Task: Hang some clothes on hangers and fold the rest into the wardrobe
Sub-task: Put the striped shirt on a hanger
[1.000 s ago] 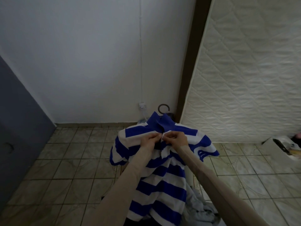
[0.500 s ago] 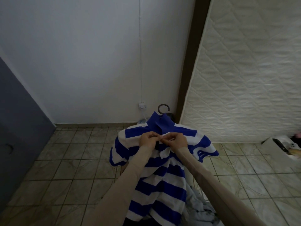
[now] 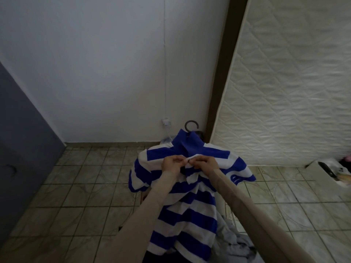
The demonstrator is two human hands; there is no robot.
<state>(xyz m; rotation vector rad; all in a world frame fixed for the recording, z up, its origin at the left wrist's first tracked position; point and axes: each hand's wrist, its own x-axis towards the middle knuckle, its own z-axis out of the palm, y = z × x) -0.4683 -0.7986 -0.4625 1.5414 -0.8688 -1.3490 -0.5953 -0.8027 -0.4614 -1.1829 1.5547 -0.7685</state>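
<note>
At chest height over tiled floor: blue-and-white striped polo shirt (image 3: 182,205) on dark hook-topped hanger (image 3: 191,125). Left hand (image 3: 171,165), right hand (image 3: 206,164) both pinching white placket just below collar. Shirt's long axis running down toward body; hands equally near.

Dim, flat indoor light w/ dark vignetted corners, wide-angle bending at edges, slightly soft.

Tiled floor (image 3: 79,186) open left of shirt (image 3: 187,209); mattress (image 3: 294,92) blocks right; wall (image 3: 114,63) behind.
</note>
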